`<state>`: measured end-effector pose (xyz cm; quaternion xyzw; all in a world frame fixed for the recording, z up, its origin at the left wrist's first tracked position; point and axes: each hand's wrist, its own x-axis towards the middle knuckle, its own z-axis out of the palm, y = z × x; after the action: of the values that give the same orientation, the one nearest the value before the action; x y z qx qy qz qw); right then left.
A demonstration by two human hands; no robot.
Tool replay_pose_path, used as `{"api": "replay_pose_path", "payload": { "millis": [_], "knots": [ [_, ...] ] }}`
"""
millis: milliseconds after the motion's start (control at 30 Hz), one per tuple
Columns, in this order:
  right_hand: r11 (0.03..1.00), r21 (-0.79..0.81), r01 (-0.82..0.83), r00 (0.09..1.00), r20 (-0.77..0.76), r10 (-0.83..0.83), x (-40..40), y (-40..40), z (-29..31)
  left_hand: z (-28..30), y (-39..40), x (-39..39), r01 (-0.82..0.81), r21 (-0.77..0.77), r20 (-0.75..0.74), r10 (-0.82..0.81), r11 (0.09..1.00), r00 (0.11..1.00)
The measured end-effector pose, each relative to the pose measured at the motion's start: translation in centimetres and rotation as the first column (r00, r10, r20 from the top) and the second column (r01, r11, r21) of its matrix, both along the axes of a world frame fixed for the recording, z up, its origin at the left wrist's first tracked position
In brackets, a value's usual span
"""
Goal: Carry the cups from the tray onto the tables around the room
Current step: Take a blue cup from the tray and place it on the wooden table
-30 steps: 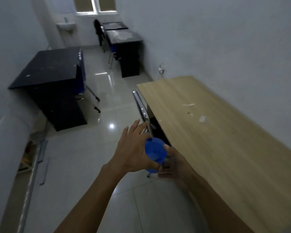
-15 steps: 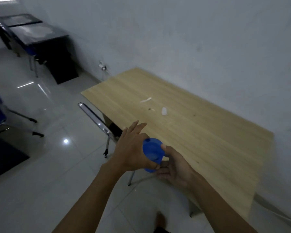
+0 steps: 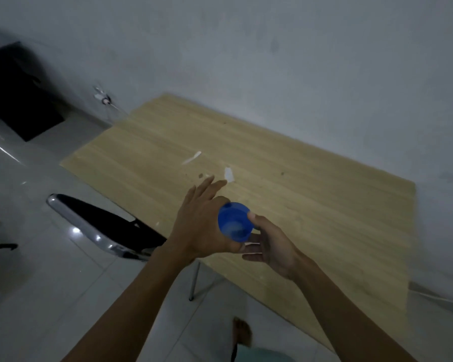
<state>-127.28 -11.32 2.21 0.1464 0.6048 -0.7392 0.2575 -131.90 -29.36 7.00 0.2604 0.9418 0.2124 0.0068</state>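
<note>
Pale wall backs a light wooden bench (image 3: 311, 205) with white scraps (image 3: 228, 174) just beyond the grip. Both hands hold one blue cup (image 3: 235, 222) above the bench's near edge: left hand (image 3: 202, 226) cupping its side, fingers spread, right hand (image 3: 270, 244) closed underneath, thumb on the rim. A chair (image 3: 100, 226) stands left of the grip.

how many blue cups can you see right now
1: a blue cup held between the left hand and right hand, above the wooden table's near edge. Nested cups could be hidden.
</note>
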Motion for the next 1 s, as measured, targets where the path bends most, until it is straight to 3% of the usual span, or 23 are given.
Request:
{"api": "replay_pose_path", "payload": {
  "millis": [533, 1000],
  "knots": [
    [0.957, 0.167, 0.239, 0.945, 0.186, -0.269, -6.3, 1.7, -4.3, -8.7, 3.5, -10.4, 0.185, 0.106, 0.104, -0.196, 0.977, 0.975],
    [0.827, 0.285, 0.484, 0.806, 0.222, -0.549, -8.6, -0.1, -6.3, -13.7, 4.3, -14.2, 0.291, 0.074, 0.282, -0.3, 0.954, 0.911]
  ]
}}
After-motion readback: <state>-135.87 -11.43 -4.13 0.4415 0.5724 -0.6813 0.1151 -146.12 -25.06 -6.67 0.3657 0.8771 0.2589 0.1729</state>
